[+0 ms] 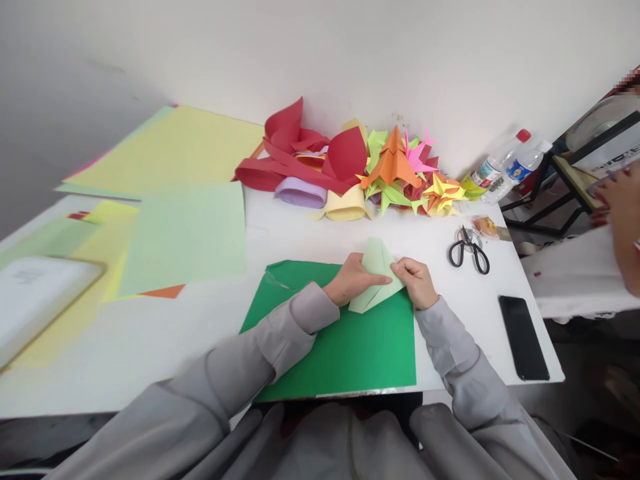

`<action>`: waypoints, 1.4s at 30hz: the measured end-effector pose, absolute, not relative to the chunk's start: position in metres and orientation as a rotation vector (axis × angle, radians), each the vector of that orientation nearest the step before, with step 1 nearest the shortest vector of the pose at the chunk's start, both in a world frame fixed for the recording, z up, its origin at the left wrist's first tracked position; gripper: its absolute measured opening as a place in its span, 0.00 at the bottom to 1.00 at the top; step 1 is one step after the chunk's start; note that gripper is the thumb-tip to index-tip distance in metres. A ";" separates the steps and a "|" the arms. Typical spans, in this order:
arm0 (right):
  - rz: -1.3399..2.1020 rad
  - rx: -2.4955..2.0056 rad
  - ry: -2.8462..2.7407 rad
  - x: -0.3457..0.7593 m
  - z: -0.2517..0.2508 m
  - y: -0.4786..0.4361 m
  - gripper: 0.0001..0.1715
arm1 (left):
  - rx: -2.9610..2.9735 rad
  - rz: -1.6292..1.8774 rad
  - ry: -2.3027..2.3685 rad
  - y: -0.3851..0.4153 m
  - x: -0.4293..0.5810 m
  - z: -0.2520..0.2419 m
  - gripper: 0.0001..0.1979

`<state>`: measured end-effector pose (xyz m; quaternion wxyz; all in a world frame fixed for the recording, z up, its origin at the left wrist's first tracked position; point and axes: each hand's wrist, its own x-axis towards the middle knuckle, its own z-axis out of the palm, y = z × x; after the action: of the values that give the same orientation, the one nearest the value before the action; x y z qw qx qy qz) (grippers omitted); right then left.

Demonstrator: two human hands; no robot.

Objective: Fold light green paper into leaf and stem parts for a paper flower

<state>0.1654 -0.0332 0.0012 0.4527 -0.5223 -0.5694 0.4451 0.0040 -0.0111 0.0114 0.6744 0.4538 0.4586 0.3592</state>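
A pale green folded paper [373, 298] is held up between my two hands, over a dark green sheet [345, 360] on the white table. My left hand [353, 279] grips its left side, with the thumb stretched across the front. At its right edge, the thumb and fingers of my right hand [416, 281] pinch the paper. Creases and a pointed lower corner show on it; part of its middle is covered by my left thumb.
Red, purple and yellow paper loops [300, 193] and folded paper figures [393, 167] are heaped by the wall. Large paper sheets [187, 240] lie left, near a white box [35, 293]. Right are scissors [469, 250], a phone [523, 337], bottles [515, 170] and another person's arm [625, 227].
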 end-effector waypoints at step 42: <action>1.231 -1.257 -1.130 0.173 -0.006 -0.027 0.35 | 0.742 0.896 0.931 -0.007 0.001 0.015 0.20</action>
<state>0.1728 -0.0274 -0.0057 0.5014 -0.5201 -0.4675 0.5094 0.0006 -0.0072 0.0148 0.7350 0.3378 0.4236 0.4077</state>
